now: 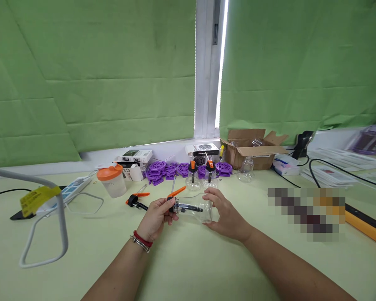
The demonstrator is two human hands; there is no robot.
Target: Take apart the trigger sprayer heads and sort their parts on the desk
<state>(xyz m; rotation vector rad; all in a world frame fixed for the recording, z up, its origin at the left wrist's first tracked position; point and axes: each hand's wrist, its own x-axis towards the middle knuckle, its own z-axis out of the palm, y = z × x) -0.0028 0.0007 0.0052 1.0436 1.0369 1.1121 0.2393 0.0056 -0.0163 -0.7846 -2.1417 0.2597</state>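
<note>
Between my two hands a clear bottle (194, 211) lies on its side above the table, its neck toward the left. My left hand (158, 215) is closed around the black spray head (171, 205) at the neck, and an orange trigger (177, 192) sticks up from it. The black pump tube (190, 207) reaches inside the bottle. My right hand (224, 213) grips the bottle's base end. Whether the head is screwed on, I cannot tell. Left of my left hand, a loose black spray head (133, 200) with an orange trigger rests on the table.
Two bottles with black and orange heads (192, 167) stand behind my hands, before several purple plastic parts (156, 168). An uncapped bottle (246, 169) stands near an open cardboard box (235, 158). An orange-lidded cup (112, 180), a power strip (77, 188) and a grey cable (62, 225) occupy the left.
</note>
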